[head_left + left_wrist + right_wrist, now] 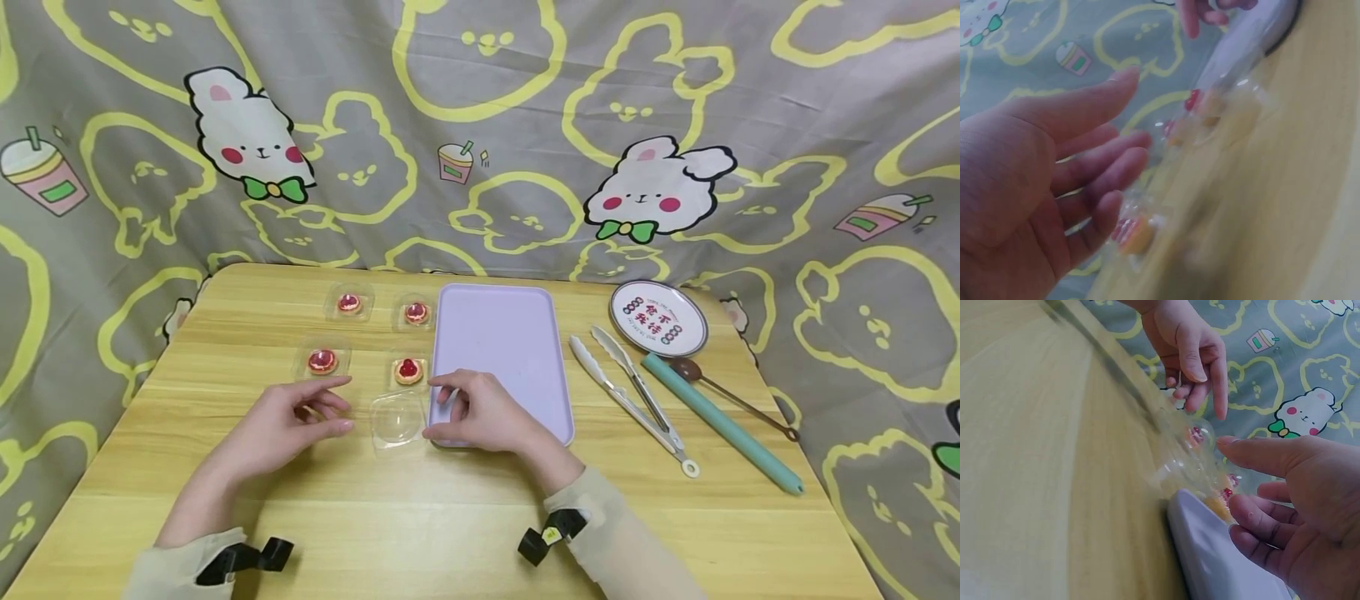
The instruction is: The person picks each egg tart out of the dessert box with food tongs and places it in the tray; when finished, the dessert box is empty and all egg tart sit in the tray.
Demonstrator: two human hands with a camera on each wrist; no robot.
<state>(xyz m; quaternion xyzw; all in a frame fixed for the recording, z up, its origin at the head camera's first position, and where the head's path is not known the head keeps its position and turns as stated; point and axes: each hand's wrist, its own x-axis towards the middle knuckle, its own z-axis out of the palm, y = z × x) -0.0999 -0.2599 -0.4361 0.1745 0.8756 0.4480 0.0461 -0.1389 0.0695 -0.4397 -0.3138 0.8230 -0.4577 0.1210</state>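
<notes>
A small fruit tart (408,371) with red topping sits in a clear plastic box whose lid (397,421) is folded back toward me. Left of that box, my left hand (288,425) hovers with loose, parted fingers and holds nothing. On the other side, my right hand (483,412) is over the near left edge of a lilac tray (498,350), thumb and fingers apart. Whether its thumb touches the lid's edge, I cannot tell. More boxed tarts stand around: one at the left (322,362), and two behind, a left tart (349,304) and a right tart (416,313).
Right of the tray lie metal tongs (630,392) with pale tips, a teal rolling pin (723,425) and a brown long-handled spoon (686,369). A round plate (658,318) with red lettering is at the back right. A patterned curtain (510,125) hangs behind the wooden table (390,533).
</notes>
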